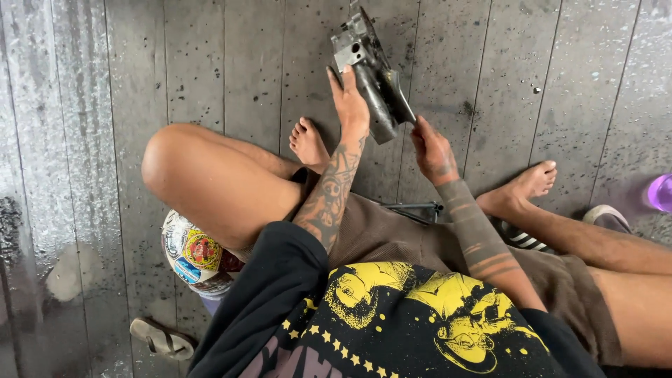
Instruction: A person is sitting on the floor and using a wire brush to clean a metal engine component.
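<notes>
I sit on a grey plank floor (210, 63) and hold up a dirty grey metal engine part (371, 73) in front of me. My left hand (350, 98) grips its left side, fingers wrapped on the casting. At the part's lower end my right hand (430, 147) pinches it with the fingertips. The part is tilted, its blocky end pointing away from me. Both forearms are tattooed. My bare feet rest on the floor below the part.
A sticker-covered round object (192, 255) lies under my left knee. A sandal (162, 339) lies at the lower left, and another shoe (607, 217) by my right leg. A purple container (660, 192) stands at the right edge. A dark metal tool (413, 208) rests near my lap.
</notes>
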